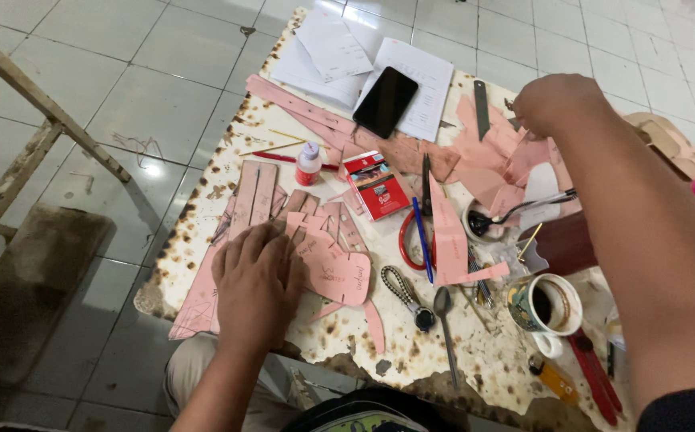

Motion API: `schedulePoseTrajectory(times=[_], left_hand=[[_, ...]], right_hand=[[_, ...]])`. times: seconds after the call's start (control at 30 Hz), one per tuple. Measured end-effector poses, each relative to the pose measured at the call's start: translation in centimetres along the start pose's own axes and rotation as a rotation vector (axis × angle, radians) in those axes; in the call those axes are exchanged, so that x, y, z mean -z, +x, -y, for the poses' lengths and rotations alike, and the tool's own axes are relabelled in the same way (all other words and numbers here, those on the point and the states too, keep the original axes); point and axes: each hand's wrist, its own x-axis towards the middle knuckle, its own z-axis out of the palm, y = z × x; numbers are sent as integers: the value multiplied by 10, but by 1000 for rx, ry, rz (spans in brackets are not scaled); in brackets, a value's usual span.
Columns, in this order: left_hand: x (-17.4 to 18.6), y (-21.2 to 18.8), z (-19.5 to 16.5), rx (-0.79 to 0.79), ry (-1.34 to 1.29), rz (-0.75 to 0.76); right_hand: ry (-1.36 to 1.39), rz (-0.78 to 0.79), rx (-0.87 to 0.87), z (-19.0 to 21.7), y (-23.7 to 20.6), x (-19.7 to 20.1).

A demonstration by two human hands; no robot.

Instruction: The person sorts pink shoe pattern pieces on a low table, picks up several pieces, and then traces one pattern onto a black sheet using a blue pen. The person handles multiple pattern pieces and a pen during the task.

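My left hand lies flat, fingers apart, on a pile of pink paper pattern pieces at the near left of a stained white table. My right hand reaches across to the far right and curls down over another heap of pink pattern pieces; whether it grips one is hidden. A long pink strip lies between the two piles.
On the table are a black phone on white papers, a red box, a small glue bottle, red-handled scissors, a blue pen, a spoon, a coffee mug and a metal ruler. Tiled floor surrounds it.
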Motion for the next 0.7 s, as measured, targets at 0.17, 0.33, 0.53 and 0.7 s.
schedulePoseTrajectory(times=[0.17, 0.33, 0.53, 0.7], left_hand=[[-1, -4, 1, -12, 2, 11], [-3, -7, 4, -18, -4, 12], [-4, -11, 6, -14, -13, 12], [-4, -9, 6, -16, -37, 12]], right_hand=[[84, -67, 43, -9, -26, 10], [415, -266, 150, -10, -54, 25], [1038, -262, 191, 13, -93, 46], [1102, -81, 299, 59, -115, 59]])
